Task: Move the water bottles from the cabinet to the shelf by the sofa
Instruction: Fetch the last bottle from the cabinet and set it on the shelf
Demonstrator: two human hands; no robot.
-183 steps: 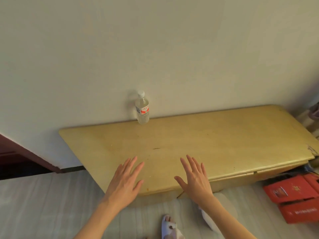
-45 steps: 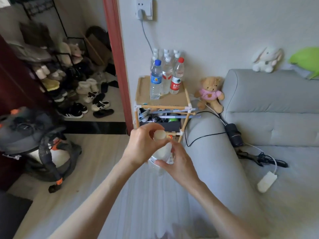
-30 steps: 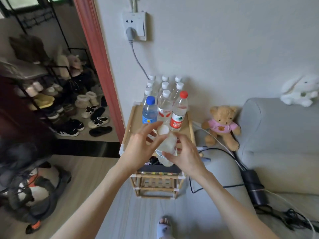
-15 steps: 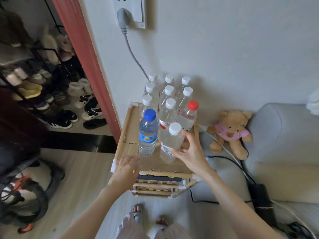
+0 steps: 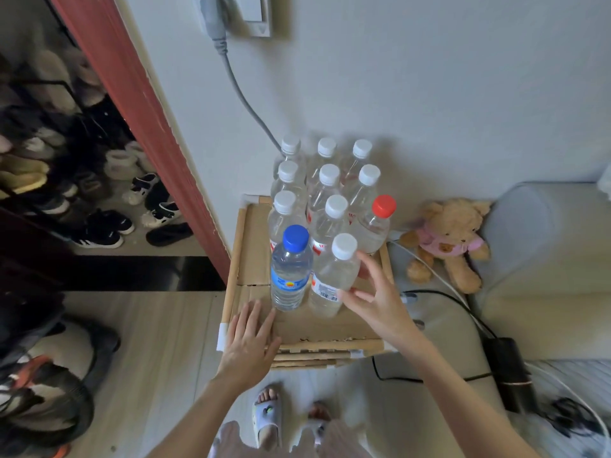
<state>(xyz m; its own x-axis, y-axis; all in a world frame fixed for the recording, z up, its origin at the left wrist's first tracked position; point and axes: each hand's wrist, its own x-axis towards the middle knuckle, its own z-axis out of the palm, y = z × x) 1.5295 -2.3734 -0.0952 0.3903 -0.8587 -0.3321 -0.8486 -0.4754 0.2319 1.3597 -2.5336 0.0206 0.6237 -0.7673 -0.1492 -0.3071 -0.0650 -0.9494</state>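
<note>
A small wooden shelf (image 5: 251, 259) stands against the wall beside the grey sofa (image 5: 545, 259). Several clear water bottles stand on it in rows, most with white caps. The front row holds a blue-capped bottle (image 5: 291, 269) and a white-capped bottle (image 5: 334, 276); a red-capped bottle (image 5: 377, 223) stands behind on the right. My right hand (image 5: 380, 302) is spread just right of the white-capped bottle, its thumb tip by the label, gripping nothing. My left hand (image 5: 249, 342) rests flat on the shelf's front left corner.
A teddy bear (image 5: 449, 239) sits between shelf and sofa. Cables and a black charger (image 5: 506, 368) lie on the sofa arm. A grey cord (image 5: 244, 104) hangs from the wall socket above the bottles. A red door frame (image 5: 132, 94), shoes (image 5: 99, 226) and a vacuum cleaner (image 5: 43, 375) are left.
The white-capped bottle, carried in both hands a second ago, now stands on the shelf. My right hand has opened away from it, and my left hand has slid onto the shelf top.
</note>
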